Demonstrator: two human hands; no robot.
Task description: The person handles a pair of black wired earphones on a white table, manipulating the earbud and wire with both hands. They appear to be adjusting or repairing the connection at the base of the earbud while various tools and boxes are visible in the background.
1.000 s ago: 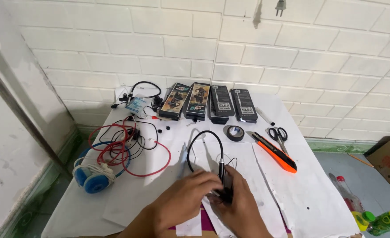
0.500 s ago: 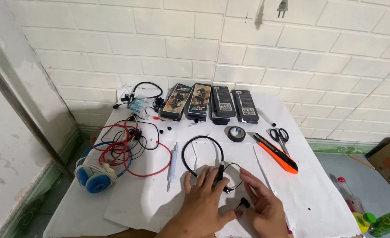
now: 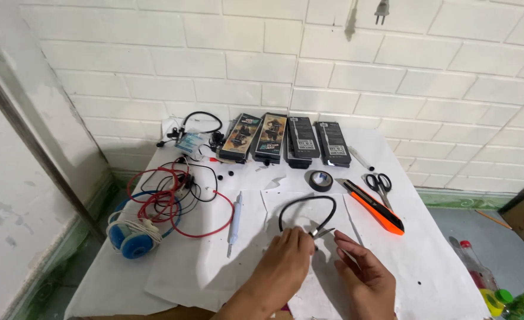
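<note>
Blue spool [image 3: 132, 237]: one, wound with pale cord, far to the left of both hands at the table's left edge.
Red and black wires [image 3: 176, 192]: one tangled heap, up and left of the hands, just above the spool.
Soldering iron [image 3: 234, 222]: one, white-handled, lying just left of the left hand, apart from it.
Left hand [image 3: 285, 269]: fingers pinched narrow on the near end of the black neckband earphone [image 3: 307, 208], beside a thin metal tip that pokes out there.
Black neckband earphone: one loop, arching up and away from the pinch, resting on white paper [image 3: 309, 249].
Right hand [image 3: 365, 278]: fingers half curled and loose, holding nothing I can make out, its forefinger just right of the neckband's end.
Flat boxes [image 3: 288, 139]: four, in a row, well beyond the hands at the wall.
Tape roll [image 3: 320, 180]: one, black, above the loop.
Utility knife [image 3: 373, 205]: one, orange, up and right of the right hand.
Scissors [image 3: 380, 185]: one pair, beyond the knife.
</note>
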